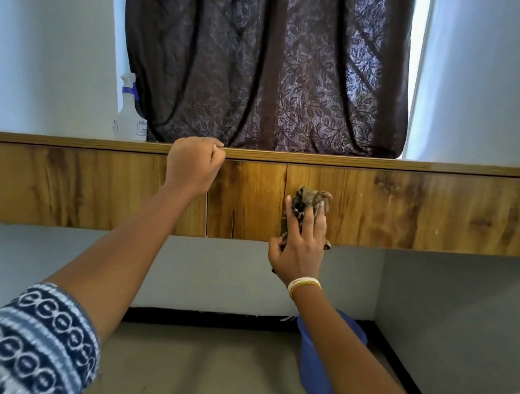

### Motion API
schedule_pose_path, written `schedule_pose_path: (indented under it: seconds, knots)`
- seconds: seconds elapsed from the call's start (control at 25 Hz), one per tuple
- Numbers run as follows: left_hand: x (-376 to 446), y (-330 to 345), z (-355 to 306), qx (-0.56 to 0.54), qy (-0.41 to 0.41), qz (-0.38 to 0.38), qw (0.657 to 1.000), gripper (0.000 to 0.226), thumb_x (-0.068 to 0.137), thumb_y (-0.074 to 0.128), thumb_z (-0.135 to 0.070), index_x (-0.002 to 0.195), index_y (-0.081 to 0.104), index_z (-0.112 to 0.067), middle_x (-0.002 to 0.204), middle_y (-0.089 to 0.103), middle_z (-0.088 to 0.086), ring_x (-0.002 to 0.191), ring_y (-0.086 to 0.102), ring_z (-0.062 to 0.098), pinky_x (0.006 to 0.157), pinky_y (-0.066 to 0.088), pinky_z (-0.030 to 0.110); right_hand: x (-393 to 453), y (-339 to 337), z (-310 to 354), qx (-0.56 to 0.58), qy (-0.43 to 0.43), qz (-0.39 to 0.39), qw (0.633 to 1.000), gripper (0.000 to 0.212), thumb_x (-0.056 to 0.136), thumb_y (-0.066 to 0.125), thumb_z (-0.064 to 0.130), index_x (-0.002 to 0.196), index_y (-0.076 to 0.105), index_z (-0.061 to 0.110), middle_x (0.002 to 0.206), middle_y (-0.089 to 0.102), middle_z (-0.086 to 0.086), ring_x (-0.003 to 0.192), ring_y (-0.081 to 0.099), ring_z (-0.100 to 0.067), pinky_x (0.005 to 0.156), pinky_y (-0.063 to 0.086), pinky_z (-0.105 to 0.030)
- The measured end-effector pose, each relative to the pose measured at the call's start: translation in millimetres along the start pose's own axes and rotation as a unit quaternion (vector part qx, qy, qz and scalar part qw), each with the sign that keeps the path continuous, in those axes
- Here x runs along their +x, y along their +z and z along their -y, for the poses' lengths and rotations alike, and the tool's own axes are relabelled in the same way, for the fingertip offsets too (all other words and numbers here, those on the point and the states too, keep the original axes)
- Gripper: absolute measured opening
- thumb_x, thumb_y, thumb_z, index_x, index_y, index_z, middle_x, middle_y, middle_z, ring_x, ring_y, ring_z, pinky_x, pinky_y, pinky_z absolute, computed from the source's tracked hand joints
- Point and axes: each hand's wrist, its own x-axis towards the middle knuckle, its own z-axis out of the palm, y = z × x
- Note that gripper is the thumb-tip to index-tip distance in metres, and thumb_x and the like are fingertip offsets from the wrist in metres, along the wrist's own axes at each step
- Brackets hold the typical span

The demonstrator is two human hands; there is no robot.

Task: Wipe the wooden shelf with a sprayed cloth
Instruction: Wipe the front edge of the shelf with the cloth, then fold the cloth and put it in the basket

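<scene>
The wooden shelf [405, 207] ran across the whole view from nine to three o'clock, its grained front panels facing the camera under a thin top edge. The right hand [300, 242], just right of centre, lay against the front panel with its fingers [320, 219] spread and nearly straight, pressing a crumpled brown cloth [309, 197] flat to the wood; the thumb was tucked in at the hand's eight o'clock side, pinching the cloth's lower edge near the bottom lip of the shelf. A pale bangle [303, 284] circled that wrist. The left hand [193, 164], at about eleven o'clock from the right one, was closed into a loose fist at the shelf's top edge, knuckles toward the camera; whether its fingers hooked over the edge or only rested on it could not be told. A patterned blue-and-white sleeve [30, 344] covered the left arm at seven o'clock. On top of the shelf at ten o'clock stood a translucent spray bottle [131, 111], just beside a dark leaf-patterned curtain [268, 65] hanging at twelve o'clock. Below the shelf, at five o'clock, a blue plastic bucket [318, 364] stood on the floor behind the right forearm.
</scene>
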Motion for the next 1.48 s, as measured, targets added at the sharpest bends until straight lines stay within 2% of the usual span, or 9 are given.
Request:
schedule_pose_path:
  seconds: [0.24, 0.4, 0.56, 0.68, 0.8, 0.92, 1.08, 1.2, 1.48]
  knots:
    - [-85.8, 9.5, -12.6, -0.163, -0.059, -0.058, 0.983, 0.044, 0.099, 0.032, -0.023, 0.134, 0.056, -0.010, 0.144, 0.050, 0.007, 0.132, 0.049, 0.027, 0.092, 0.046, 0.011, -61.6, 10.2, -1.8, 0.096, -0.113, 0.107, 0.983, 0.079, 0.069, 0.064, 0.010, 0.145, 0.046, 0.025, 0.151, 0.043, -0.010, 0.150, 0.020, -0.032, 0.115, 0.031, -0.045]
    - [-211.8, 23.0, -34.3, -0.300, -0.152, 0.096, 0.937, 0.044, 0.097, 0.034, -0.029, 0.128, 0.061, -0.015, 0.109, 0.072, 0.007, 0.098, 0.063, -0.004, 0.076, 0.054, 0.025, -80.1, 4.1, 31.6, 0.308, -0.009, 0.232, 0.923, 0.076, 0.070, 0.062, 0.006, 0.140, 0.049, 0.032, 0.137, 0.056, 0.003, 0.131, 0.050, -0.016, 0.103, 0.047, -0.028]
    - [-247.9, 34.5, -22.2, -0.317, -0.379, 0.143, 0.857, 0.028, 0.099, 0.046, -0.023, 0.116, 0.067, -0.015, 0.103, 0.067, -0.003, 0.103, 0.064, 0.019, 0.087, 0.050, 0.031, -87.5, 3.1, 56.3, 0.519, 0.235, 0.303, 0.764, 0.061, 0.080, 0.057, -0.012, 0.134, 0.050, 0.015, 0.118, 0.064, -0.005, 0.105, 0.064, -0.010, 0.084, 0.052, -0.015]
    - [-251.1, 35.6, -14.4, -0.376, -0.520, 0.253, 0.725, 0.031, 0.098, 0.049, -0.036, 0.126, 0.054, -0.022, 0.111, 0.061, 0.000, 0.103, 0.062, 0.026, 0.087, 0.053, 0.048, -88.0, 1.8, 63.6, 0.628, 0.444, 0.324, 0.550, 0.029, 0.087, 0.045, 0.004, 0.101, 0.070, 0.003, 0.084, 0.071, -0.011, 0.073, 0.069, -0.020, 0.057, 0.056, -0.023]
    - [-255.3, 45.1, -7.3, -0.489, -0.592, 0.305, 0.563, 0.041, 0.094, 0.051, -0.049, 0.124, 0.054, -0.022, 0.122, 0.061, 0.005, 0.108, 0.062, 0.030, 0.088, 0.052, 0.055, -97.3, 20.0, 56.2, 0.671, 0.539, 0.331, 0.386, 0.046, 0.088, 0.030, 0.017, 0.086, 0.072, -0.001, 0.085, 0.071, -0.020, 0.073, 0.070, -0.032, 0.066, 0.060, -0.036]
    - [-258.0, 66.5, 4.5, -0.564, -0.621, 0.281, 0.465, 0.032, 0.093, 0.052, -0.049, 0.108, 0.068, -0.024, 0.114, 0.070, 0.009, 0.101, 0.066, 0.031, 0.091, 0.050, 0.055, -122.6, 58.3, 48.0, 0.654, 0.574, 0.333, 0.362, 0.046, 0.083, 0.038, 0.028, 0.103, 0.068, -0.002, 0.105, 0.067, -0.022, 0.090, 0.066, -0.036, 0.088, 0.051, -0.043]
    - [-268.2, 124.6, 31.5, -0.533, -0.618, 0.287, 0.502, 0.025, 0.092, 0.061, -0.040, 0.106, 0.069, -0.021, 0.103, 0.073, 0.009, 0.088, 0.071, 0.025, 0.073, 0.059, 0.040, -151.9, 120.0, 34.0, 0.639, 0.615, 0.314, 0.339, 0.038, 0.080, 0.043, 0.027, 0.095, 0.067, 0.002, 0.095, 0.070, -0.018, 0.083, 0.068, -0.032, 0.084, 0.051, -0.041]
    - [-288.9, 185.1, 58.2, -0.500, -0.668, 0.260, 0.486, 0.034, 0.088, 0.069, -0.029, 0.118, 0.067, -0.013, 0.108, 0.072, 0.013, 0.084, 0.072, 0.025, 0.064, 0.059, 0.036, -165.7, 176.6, 29.8, 0.604, 0.665, 0.295, 0.325, 0.032, 0.095, 0.036, 0.021, 0.090, 0.061, 0.003, 0.075, 0.070, -0.015, 0.067, 0.070, -0.026, 0.072, 0.051, -0.036]
    - [-315.7, 244.1, 101.6, -0.490, -0.755, 0.164, 0.403, 0.048, 0.090, 0.065, -0.029, 0.132, 0.057, -0.007, 0.124, 0.065, 0.016, 0.109, 0.065, 0.032, 0.071, 0.057, 0.038, -170.7, 207.1, 33.3, 0.616, 0.663, 0.354, 0.237, 0.045, 0.099, 0.033, 0.030, 0.125, 0.056, 0.001, 0.110, 0.066, -0.017, 0.099, 0.065, -0.029, 0.090, 0.054, -0.037]
